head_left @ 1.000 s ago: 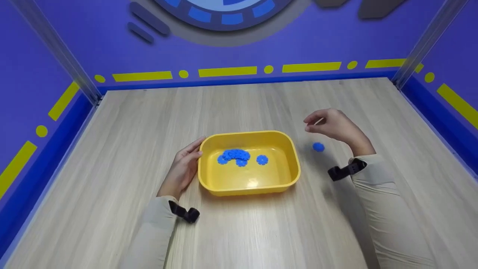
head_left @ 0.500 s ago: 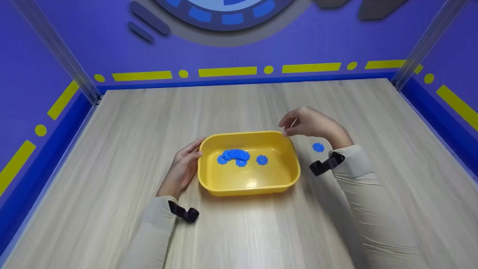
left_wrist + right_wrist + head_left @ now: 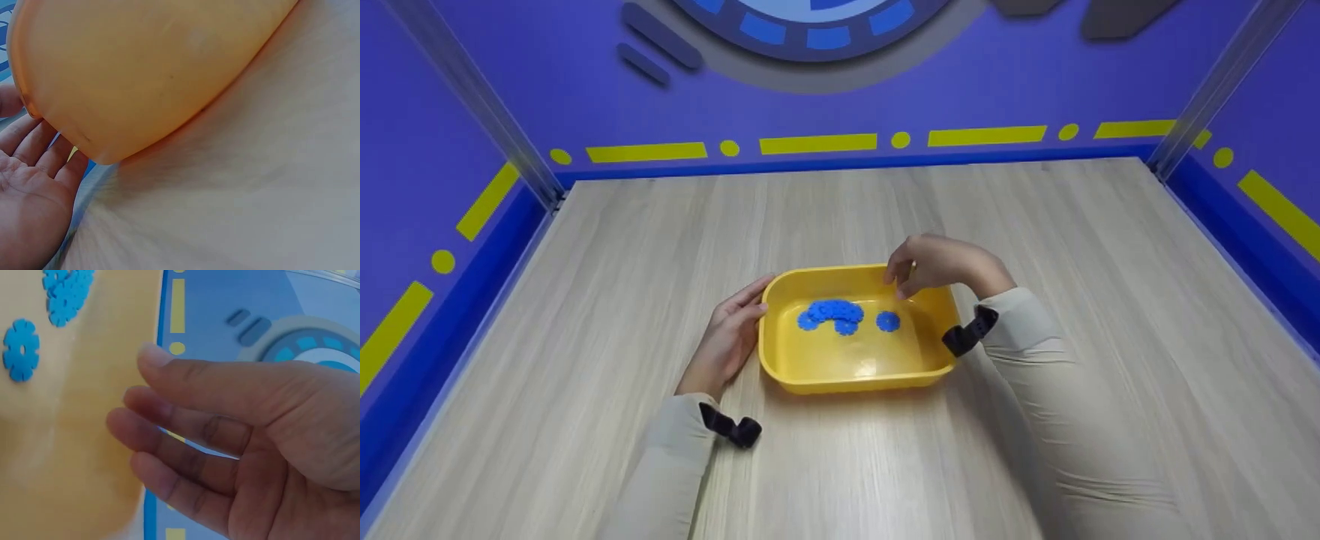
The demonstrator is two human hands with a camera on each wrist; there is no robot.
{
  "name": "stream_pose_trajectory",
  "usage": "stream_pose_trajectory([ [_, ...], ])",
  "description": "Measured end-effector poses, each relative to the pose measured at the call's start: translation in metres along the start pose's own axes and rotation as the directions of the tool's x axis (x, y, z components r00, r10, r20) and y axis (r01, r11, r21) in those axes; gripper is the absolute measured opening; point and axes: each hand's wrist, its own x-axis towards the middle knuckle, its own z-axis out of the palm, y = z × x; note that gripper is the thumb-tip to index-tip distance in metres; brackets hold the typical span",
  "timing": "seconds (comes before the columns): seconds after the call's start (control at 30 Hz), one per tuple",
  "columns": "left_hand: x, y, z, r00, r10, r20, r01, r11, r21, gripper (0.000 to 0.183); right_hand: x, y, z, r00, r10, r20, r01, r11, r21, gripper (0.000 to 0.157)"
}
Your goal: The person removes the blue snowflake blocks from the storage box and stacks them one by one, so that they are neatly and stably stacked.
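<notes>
A lone blue disc lies in the yellow tub, probably light and stiff, best taken by its notched edge. The right hand has loosely spread, empty fingers; the left hand pinches the tub's left rim.

Pale wood-grain table is stretching wide, grain running from six toward twelve o'clock. Yellow tub is resting directly on it near dial centre, long sides facing twelve and six.

Tub — cut off, L wrist top | disc pile — overlapping, ct unclear | R sleeve cut, btm
</notes>
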Motion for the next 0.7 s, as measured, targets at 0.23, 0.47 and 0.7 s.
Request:
stream_pose_trajectory([
  [0.23,0.000,0.000,-0.001,1.000,0.005,0.012,-0.005,1.000,0.015,0.053,0.012,-0.010,0.014,0.993,0.076,0.086,-0.072,0.996,-0.043,0.030],
  [0.47,0.000,0.000,0.000,1.000,0.009,0.013,-0.009,1.000,0.017,0.053,0.018,-0.011,0.027,0.991,0.086,0.104,-0.081,0.995,-0.056,0.027],
  [0.7,0.000,0.000,-0.001,1.000,0.005,0.007,-0.005,1.000,0.023,0.053,0.021,-0.012,0.036,0.988,0.115,0.100,-0.111,0.993,-0.046,0.025],
])
